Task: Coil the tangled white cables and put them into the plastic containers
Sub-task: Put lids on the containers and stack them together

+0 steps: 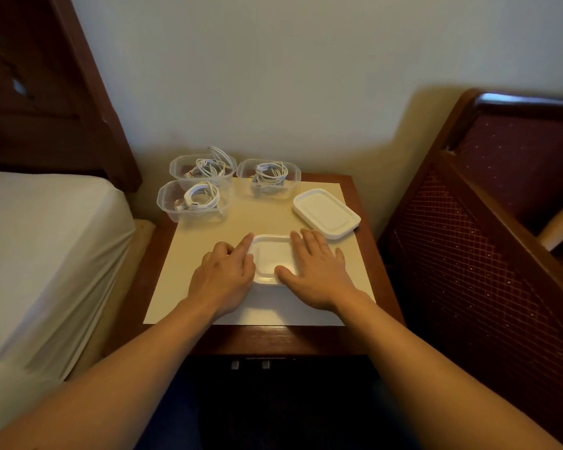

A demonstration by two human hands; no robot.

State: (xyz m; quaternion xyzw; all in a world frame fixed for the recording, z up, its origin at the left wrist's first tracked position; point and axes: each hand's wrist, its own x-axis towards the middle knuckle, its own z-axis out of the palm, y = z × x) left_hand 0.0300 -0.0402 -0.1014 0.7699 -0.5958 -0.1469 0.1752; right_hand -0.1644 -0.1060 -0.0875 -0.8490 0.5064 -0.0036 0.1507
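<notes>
Two hands pressing a white lid
Left hand (223, 274) and right hand (316, 274), fingers flat, are flanking the lid's (271, 254) edges; bare mat (241, 219) is lying beyond

On the surface (361, 203) lies a mat (208, 254), and everything stands on it. At the back left are two tubs, one (203, 168) behind the other (193, 201); a third tub (268, 177) stands to their right at the back. Each holds a coiled cable. A lid (326, 213) lies right of the third tub, nearer the front. At the mat's middle lies another lid (271, 258), with the left hand (223, 274) on its left edge and the right hand (316, 271) on its right. A bed (46, 254) is left of the surface, a chair (485, 222) right, a wall (273, 76) behind.
</notes>
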